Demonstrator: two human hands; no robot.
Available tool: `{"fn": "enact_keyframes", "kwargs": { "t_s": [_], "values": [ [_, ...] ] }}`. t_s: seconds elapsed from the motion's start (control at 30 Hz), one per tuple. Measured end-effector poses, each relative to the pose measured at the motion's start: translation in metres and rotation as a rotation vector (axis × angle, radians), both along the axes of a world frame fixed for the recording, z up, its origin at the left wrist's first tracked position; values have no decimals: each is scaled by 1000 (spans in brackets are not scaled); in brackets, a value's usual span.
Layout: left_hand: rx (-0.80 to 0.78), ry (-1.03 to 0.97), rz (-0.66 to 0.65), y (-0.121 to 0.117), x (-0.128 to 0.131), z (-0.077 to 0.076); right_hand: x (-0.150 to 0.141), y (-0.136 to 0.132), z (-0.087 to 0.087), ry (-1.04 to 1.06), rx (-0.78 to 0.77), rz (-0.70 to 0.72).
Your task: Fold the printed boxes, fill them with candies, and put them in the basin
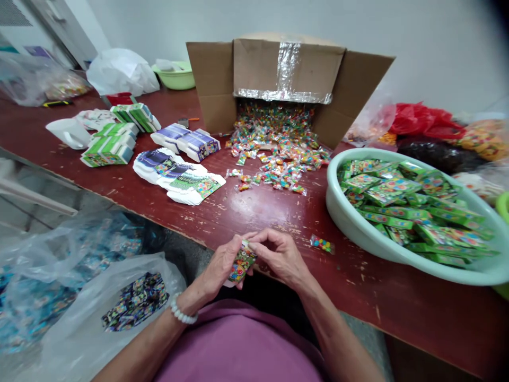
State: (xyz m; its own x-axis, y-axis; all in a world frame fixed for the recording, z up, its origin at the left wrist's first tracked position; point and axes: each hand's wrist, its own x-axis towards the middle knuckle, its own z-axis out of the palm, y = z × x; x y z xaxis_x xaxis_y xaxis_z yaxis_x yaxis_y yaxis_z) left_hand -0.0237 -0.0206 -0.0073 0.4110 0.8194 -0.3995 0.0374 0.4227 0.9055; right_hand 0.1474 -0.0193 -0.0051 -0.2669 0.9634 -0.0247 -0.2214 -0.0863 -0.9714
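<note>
At the bottom of the frame I am seeing a purple shirt (pixel 242 345), and at lower left a clear bag (pixel 75 345) is holding dark packets (pixel 137 301). At lower centre the left hand (pixel 218 268), its wrist wearing a bracelet (pixel 183 312), is gripping a small printed box (pixel 242 263), which is tilting just off the table's near edge. The right hand (pixel 282 257) is bringing thumb and finger together at the box's upper end; I cannot tell whether they are pinching it or only touching it.

Right of the hands, one candy packet (pixel 322 244) is lying on the red table (pixel 274 217). At the right, a pale tub (pixel 358 239) is holding a heap of green boxes (pixel 397 191). Left of centre, flat cartons (pixel 178 178) are lying overlapped, with purple bundles (pixel 199 144) resting behind them and green bundles (pixel 107 146) near a mug (pixel 69 132). At upper centre, a big carton (pixel 288 66) is standing open towards me, loose candy (pixel 278 154) spreading from its mouth onto the table. At upper right, a red bag (pixel 421 121) is lying near the wall (pixel 429 53).
</note>
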Motion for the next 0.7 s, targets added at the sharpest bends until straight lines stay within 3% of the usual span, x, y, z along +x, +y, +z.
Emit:
{"fn": "enact_keyframes", "kwargs": {
  "t_s": [0.07, 0.2, 0.3, 0.4, 0.47, 0.53, 0.63, 0.7],
  "values": [
    [-17, -6, 18, 1, -1, -2, 1, -3, 1, -70, 116, 44],
    [-70, -40, 85, 2, 3, -7, -2, -7, -4, -357, 384, -22],
    [-86, -129, 131, -1, 7, -8, 3, 10, -9, -552, 490, 20],
    [-177, -233, 151, -12, 6, -9, 27, 52, -14, -758, 405, -144],
    [-287, -278, 116, -23, 0, -12, 52, 87, -18, -931, 265, -470],
    [-386, -305, 42, -35, -9, -16, 78, 118, -25, -1002, 170, -637],
    [-423, -277, -10, -44, -32, -21, 106, 147, -38, -1053, 43, -716],
    [-344, -164, -16, -41, -52, -21, 115, 154, -45, -1062, -5, -707]
  ]
}}
